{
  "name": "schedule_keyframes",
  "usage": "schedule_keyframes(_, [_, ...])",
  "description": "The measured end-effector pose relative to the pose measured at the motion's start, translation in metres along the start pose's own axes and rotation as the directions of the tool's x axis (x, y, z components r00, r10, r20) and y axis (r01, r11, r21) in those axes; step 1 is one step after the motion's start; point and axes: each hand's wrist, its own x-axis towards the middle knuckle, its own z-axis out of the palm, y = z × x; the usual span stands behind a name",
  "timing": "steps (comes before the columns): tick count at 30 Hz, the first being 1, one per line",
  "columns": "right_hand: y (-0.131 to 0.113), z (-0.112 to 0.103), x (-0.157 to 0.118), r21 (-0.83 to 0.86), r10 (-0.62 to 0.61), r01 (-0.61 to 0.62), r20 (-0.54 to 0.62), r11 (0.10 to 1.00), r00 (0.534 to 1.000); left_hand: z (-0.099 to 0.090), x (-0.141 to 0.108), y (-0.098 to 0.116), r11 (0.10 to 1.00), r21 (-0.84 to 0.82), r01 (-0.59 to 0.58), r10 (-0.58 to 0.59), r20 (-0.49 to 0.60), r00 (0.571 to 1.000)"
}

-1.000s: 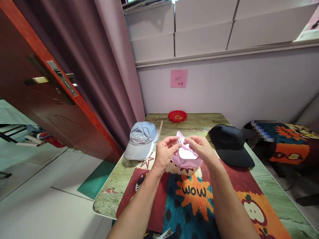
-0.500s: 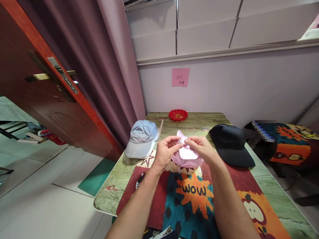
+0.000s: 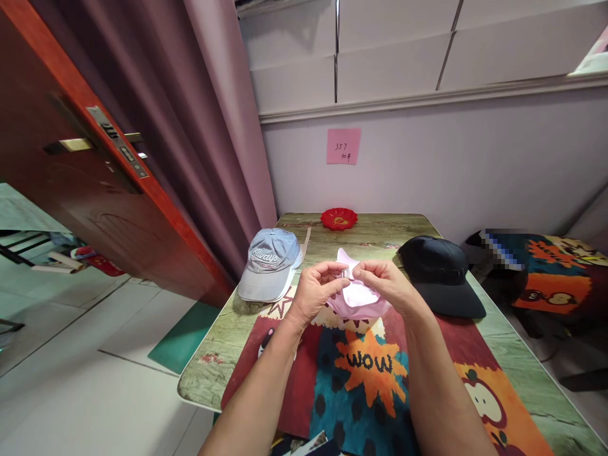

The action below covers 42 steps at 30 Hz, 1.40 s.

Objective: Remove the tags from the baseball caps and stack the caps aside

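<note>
Over the counter [image 3: 204, 370], the left hand [image 3: 312, 290] pinches a clasp [image 3: 346, 273], the right hand [image 3: 386, 283] the pink cap [image 3: 356, 310]; the step looks like clasp adjustment, next calling for steady grips.

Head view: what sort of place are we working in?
An indoor room, perhaps in a home or workroom: an open door, a mauve curtain and a wood-patterned table by a pale wall suggest it.

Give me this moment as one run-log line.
left hand: pinching shiny buckle | right hand: pinching pink cap | blue-gray cap: left on table | black cap: right | red dish: far edge
</note>
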Motion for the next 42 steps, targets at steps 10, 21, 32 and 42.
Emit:
schedule_keyframes(10, [-0.002, 0.002, 0.002, -0.012, -0.013, 0.013, -0.036, 1.0, 0.999, 0.0, -0.001, 0.0, 1.0, 0.006, 0.002, -0.002, 0.014, 1.0])
schedule_keyframes(21, [0.005, 0.005, 0.005, 0.025, -0.051, 0.052, -0.03, 0.998, 0.998, -0.001, -0.002, -0.005, 0.999, -0.037, -0.009, 0.009, -0.007, 1.0])
schedule_keyframes(32, [-0.005, 0.013, 0.003, 0.068, -0.001, 0.005, -0.062, 0.998, 0.998, 0.0, -0.001, -0.003, 0.998, 0.048, -0.051, 0.051, 0.005, 0.999])
schedule_keyframes(42, [-0.002, 0.02, 0.006, 0.068, 0.015, -0.012, -0.045, 0.998, 0.999, -0.002, 0.003, 0.0, 0.974, 0.202, -0.104, 0.109, -0.015, 0.994])
